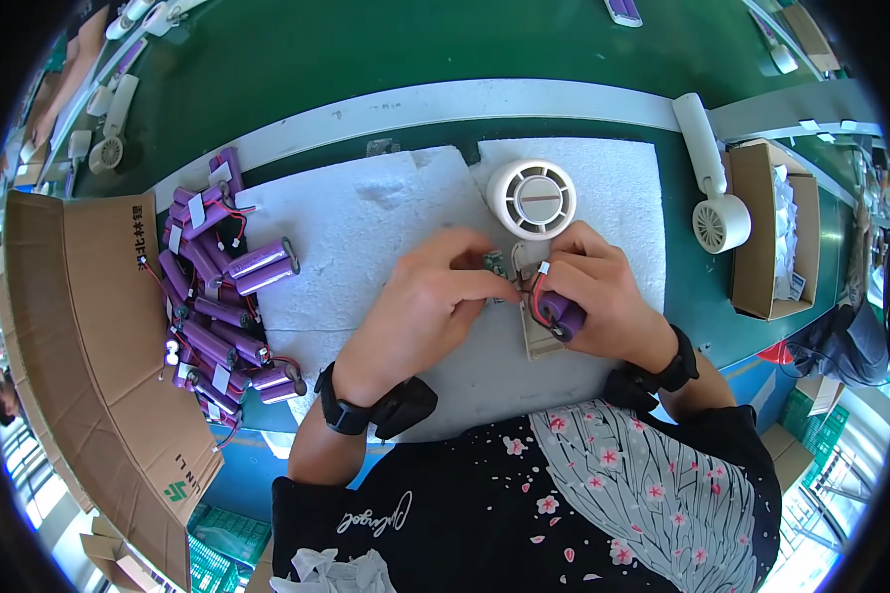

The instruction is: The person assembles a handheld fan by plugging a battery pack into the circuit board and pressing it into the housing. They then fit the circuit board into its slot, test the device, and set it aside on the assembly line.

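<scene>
Right hand (603, 292): fingers clamped on a purple battery cell (562, 314) with red wire, held over a beige handle shell (536, 341) on the white foam sheet (366, 237); left hand (420, 306): fingers pinched on a small green circuit board (493, 263) just beside the cell. White round fan head (532, 200) just above both hands; loose purple battery packs (213, 296) heaped on the counter (316, 49) at left beside an open flat carton (79, 336); brown box (761, 232) at right holding white pieces

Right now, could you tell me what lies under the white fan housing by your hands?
The white fan housing rests on a white foam sheet, which lies on the green table. The foam directly beneath it is covered.
</scene>
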Demonstrator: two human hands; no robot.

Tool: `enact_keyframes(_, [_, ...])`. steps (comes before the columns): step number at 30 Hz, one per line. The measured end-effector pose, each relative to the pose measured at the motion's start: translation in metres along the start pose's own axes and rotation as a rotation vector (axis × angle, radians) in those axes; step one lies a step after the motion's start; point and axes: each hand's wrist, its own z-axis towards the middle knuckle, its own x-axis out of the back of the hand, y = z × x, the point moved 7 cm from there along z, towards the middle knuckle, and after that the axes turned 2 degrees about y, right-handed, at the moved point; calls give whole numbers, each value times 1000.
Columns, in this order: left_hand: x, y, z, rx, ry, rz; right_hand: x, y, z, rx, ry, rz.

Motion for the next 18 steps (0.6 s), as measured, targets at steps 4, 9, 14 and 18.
enact_keyframes(4, [-4,10,4,71,8,-130,2,0,0,-12,5,-19])
enact_keyframes(9, [-9,4,6,158,45,-238,2,1,0,-33,-11,0])
enact_keyframes(14, [-9,-3,4,206,-32,-294,2,2,-1,-16,-8,-6])
enact_keyframes(18, [-12,-8,3,267,-112,-346,6,0,-3,33,2,-3])
